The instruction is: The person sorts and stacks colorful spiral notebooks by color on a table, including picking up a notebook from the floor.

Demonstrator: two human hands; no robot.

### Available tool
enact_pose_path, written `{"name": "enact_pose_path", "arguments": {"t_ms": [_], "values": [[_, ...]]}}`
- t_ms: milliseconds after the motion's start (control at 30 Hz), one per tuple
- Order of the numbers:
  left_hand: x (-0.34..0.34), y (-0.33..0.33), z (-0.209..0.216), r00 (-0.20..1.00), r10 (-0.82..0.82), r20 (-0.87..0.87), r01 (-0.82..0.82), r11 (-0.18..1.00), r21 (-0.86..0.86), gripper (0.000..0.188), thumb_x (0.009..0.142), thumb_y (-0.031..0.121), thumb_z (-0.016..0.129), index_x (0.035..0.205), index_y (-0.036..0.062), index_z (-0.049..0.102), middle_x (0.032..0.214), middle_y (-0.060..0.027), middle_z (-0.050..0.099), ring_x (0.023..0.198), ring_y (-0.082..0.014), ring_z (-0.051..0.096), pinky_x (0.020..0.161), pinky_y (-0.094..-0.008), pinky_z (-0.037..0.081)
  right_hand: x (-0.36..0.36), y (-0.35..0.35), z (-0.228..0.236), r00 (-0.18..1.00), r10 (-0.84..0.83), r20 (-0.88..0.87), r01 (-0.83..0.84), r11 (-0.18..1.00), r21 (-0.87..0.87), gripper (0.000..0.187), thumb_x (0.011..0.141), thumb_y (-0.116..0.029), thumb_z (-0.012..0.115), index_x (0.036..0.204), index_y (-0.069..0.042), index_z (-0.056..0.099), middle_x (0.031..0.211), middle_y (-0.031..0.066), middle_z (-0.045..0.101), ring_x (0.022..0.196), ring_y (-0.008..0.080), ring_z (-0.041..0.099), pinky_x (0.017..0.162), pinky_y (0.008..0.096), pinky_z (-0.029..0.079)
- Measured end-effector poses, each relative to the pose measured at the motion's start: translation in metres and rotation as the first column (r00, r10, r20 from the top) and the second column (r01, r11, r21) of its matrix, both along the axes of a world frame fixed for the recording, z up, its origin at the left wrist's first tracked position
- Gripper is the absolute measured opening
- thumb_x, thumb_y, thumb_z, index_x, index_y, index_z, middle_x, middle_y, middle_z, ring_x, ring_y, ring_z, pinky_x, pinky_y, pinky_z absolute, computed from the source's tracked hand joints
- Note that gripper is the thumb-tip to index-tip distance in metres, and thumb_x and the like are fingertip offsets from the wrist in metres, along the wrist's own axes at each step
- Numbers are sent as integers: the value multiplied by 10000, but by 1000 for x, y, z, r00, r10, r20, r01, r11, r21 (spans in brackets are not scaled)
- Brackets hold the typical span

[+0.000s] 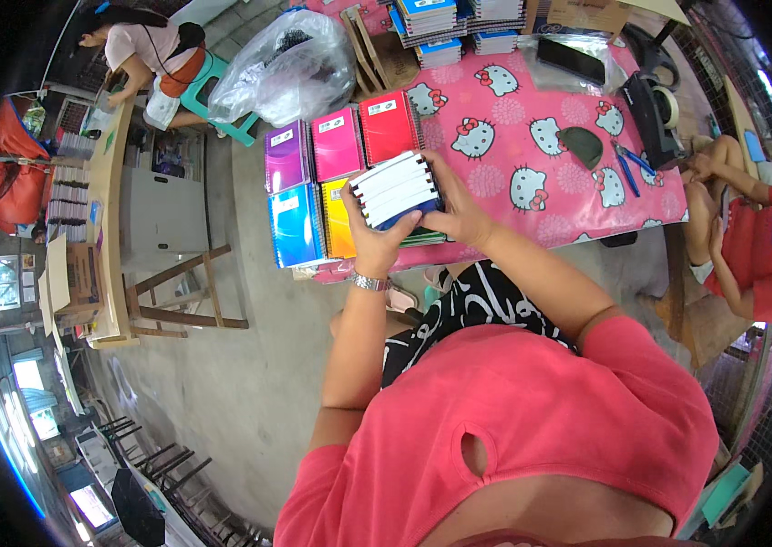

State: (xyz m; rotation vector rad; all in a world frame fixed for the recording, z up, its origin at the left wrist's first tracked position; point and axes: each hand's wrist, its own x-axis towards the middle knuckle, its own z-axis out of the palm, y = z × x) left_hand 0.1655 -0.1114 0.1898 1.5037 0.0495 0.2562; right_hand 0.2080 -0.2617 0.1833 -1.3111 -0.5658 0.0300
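Between my two hands is a small stack of spiral notebooks (395, 191), tilted so that its white page edges and dark bindings face up. My left hand (373, 241) grips its left side, with the thumb across the near edge. On the other side, my right hand (457, 211) has its fingers wrapped round the far right corner. Beneath and beside the hands, spiral notebooks lie in two rows at the table's left end: purple (285, 157), pink (337, 144) and red (388, 126) behind, blue (296, 228) and yellow (339, 223) in front. A green one (426, 239) is mostly hidden by my hands.
The table (504, 223) has a pink patterned cover. On it are blue-handled pliers (625, 173), a dark green pouch (581, 146), a tape dispenser (654, 123), a phone (571, 62), a plastic bag (281, 77) and notebook stacks (430, 20). Other people sit at far left and right.
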Motion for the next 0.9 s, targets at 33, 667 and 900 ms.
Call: {"name": "enact_pose_path", "arguments": {"t_ms": [33,667,900], "values": [[2,-1,-1,1000,3,22,-3,1000,18,923,556,70,843,1289,36,282,1164,-116,496,1074,-207,514,925,-339,443,2,-4,-5,999,5,36,-2,997,-74,797,593,-169,653,1305,-13,331,1194,159,483,1137,268,469,1006,357,337],[61,39,116,909,-309,-281,321,947,-2,630,685,227,816,1169,-25,500,1068,-136,624,934,-200,622,770,-306,527,27,-14,72,992,83,-95,-115,901,-418,678,726,-234,760,1262,3,419,1073,107,575,930,222,590,828,355,493],[76,103,84,900,-167,-402,194,981,28,824,852,580,515,1386,33,209,1291,-181,473,1148,-221,505,964,-397,398,23,25,90,705,166,-690,-202,979,30,465,757,-242,672,1127,-16,506,1056,133,593,866,214,610,699,341,506]]}}
